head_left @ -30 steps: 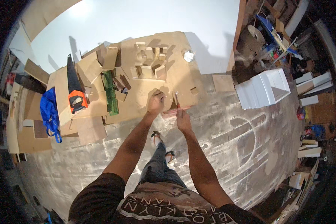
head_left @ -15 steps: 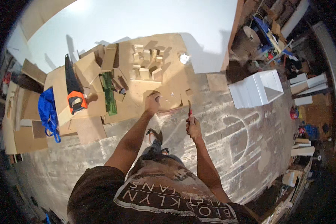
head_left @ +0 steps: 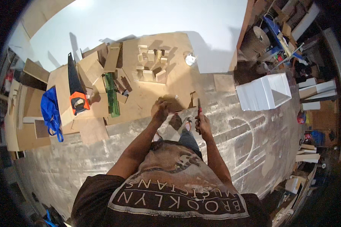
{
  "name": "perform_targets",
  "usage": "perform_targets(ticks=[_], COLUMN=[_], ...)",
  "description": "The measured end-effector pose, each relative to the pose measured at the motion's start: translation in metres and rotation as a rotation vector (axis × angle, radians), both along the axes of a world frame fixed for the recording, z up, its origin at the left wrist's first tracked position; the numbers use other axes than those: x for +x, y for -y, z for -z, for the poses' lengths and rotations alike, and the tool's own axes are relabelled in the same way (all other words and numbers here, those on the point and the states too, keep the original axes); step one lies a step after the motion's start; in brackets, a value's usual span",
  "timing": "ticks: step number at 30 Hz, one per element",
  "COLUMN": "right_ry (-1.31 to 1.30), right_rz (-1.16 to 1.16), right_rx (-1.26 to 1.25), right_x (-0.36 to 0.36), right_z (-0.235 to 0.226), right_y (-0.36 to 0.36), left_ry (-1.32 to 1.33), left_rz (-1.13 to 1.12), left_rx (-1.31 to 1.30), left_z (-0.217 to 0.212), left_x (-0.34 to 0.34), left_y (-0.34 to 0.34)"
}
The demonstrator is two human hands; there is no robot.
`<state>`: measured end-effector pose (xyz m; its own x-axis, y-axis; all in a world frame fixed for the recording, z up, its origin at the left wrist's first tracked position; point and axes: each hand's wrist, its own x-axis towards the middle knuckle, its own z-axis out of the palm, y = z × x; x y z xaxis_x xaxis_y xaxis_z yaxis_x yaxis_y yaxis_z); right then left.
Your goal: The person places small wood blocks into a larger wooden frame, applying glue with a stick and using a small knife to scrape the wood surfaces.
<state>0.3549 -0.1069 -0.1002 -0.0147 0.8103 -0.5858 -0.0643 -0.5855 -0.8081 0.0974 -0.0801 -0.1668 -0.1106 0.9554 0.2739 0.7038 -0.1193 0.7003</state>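
Dark T-shirt, short sleeves, blue jeans

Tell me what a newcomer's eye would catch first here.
Probably the handsaw with the orange-and-black handle at the left, next to a bright blue bag. The white open box at the right also stands out. Near the centre, the right hand grips a red-handled tool.

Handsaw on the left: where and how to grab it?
Likely best by its orange-and-black handle, from the person's side, fingers through the opening: that end lies toward the person, while the dark blade points away.
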Motion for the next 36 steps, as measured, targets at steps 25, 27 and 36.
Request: perform_targets(ticks=[25,27,36], right_ry=[0.093,0.155,0.576], right_rz=[-0.863,-0.793,-0.569], right_rx=[0.518,0.41,1.122], right_x=[0.031,0.028,0.026], right_z=[0.006,0.014,0.057], right_y=[-0.164,-0.148,-0.055], left_ry=[-0.082,-0.055,0.168], left_rz=[-0.472,-0.187,-0.018], left_rx=[0.086,-0.035,0.023], left_z=[0.003,-0.015,0.032], left_x=[-0.003,-0.002,-0.02], left_y=[0.001,-0.013,-0.042])
